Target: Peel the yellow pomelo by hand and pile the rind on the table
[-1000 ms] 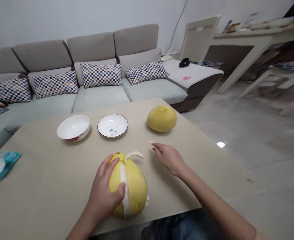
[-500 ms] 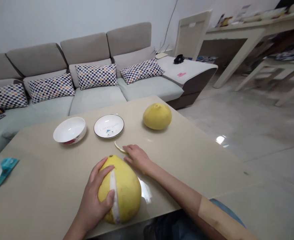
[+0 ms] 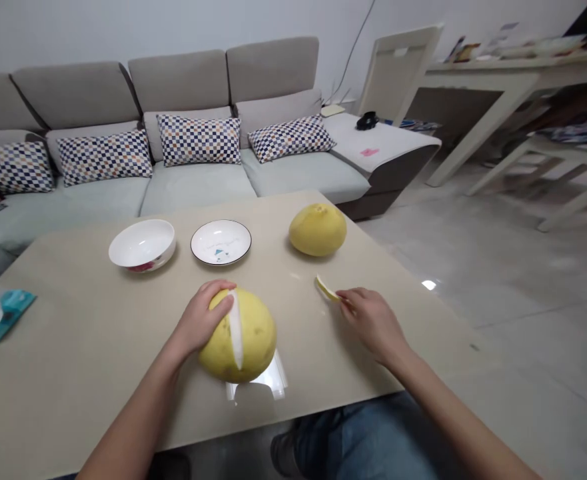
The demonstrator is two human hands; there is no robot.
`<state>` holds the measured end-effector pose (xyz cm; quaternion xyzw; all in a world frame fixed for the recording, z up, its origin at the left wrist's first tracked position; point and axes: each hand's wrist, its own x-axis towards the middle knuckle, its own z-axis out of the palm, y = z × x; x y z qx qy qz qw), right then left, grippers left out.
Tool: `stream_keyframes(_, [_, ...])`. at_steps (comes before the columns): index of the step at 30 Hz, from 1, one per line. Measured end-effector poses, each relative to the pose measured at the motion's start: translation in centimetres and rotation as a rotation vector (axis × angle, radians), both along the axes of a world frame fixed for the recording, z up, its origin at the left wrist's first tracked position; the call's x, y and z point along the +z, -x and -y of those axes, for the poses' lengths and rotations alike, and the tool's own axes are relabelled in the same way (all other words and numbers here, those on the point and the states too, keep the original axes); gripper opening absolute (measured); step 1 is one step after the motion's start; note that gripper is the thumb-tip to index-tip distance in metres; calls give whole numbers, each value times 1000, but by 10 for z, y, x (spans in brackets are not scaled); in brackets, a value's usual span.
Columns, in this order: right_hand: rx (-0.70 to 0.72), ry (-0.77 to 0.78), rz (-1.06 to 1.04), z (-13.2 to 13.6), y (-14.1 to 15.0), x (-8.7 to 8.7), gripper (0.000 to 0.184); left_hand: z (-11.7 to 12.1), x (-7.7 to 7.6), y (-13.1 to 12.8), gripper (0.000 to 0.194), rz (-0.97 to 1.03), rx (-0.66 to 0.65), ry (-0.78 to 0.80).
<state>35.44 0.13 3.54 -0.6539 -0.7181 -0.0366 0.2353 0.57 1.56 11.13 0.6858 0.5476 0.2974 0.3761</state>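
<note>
A large yellow pomelo rests on the table, a white strip of pith showing where its rind is cut away. My left hand grips its upper left side, thumb beside the bare strip. To the right, over the tabletop, my right hand pinches one end of a thin curved strip of pomelo peel, yellow outside and pale inside. A second, whole pomelo sits farther back, beyond the peel strip. Neither hand touches it.
On the beige table stand a white bowl and a dark-rimmed plate. A teal tissue pack lies at the left edge. Behind is a grey sofa with checkered cushions; a white chair stands back right.
My right hand has carried the peel strip rightward, away from the cut pomelo. That pomelo has tilted and shifted slightly away from the front edge under my left hand. The view has shifted somewhat.
</note>
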Motion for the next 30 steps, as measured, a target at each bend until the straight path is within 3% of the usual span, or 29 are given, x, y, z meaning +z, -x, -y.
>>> stream_keyframes(2, [36,-99,-10,10,13,5,29,-10,6,-9,35,-54,-24,36])
stream_keyframes(4, [202,-156,-113,23,44,19,31,-18,12,-19,32,-119,-49,60])
stream_keyframes(7, [389,-119,-227,42,96,47,39,-24,17,-31,28,-171,-65,56])
stream_keyframes(10, [439,-53,-250,52,128,62,64,-25,17,-36,27,-185,-61,45])
stream_keyframes(21, [316,60,-205,53,159,53,84,-21,15,-37,26,-234,-40,14])
stream_keyframes(30, [391,-55,-250,53,159,42,91,-11,13,-45,21,-268,18,-54])
